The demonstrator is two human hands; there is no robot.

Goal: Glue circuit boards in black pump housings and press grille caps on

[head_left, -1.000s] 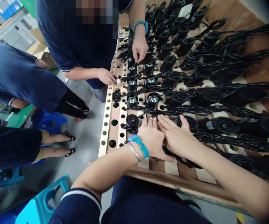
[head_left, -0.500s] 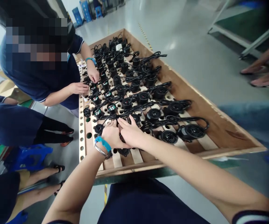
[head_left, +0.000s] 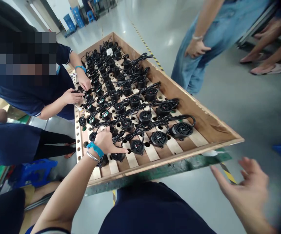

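Note:
My left hand [head_left: 107,143], with a blue band and a metal bangle at the wrist, rests fingers-out on the black round units and their cords at the near left of a wooden tray [head_left: 211,125]. Its thumb lies beside one black unit [head_left: 137,147]. It grips nothing I can see. Off the tray, low at the right, my right hand [head_left: 245,185] hangs in the air over the floor, fingers spread and empty. Several rows of the black units with coiled black cables [head_left: 130,97] fill the tray.
A person in a dark blue shirt leans over the tray's left side, both hands [head_left: 80,86] among the far units. Another person in jeans [head_left: 204,42] stands beyond the right edge. Seated people's legs and blue stools [head_left: 40,167] crowd the left. Grey floor lies to the right.
My right hand has left the units and swung out to the right, off the tray. The left hand stays on the near units. The view has pulled back and turned right.

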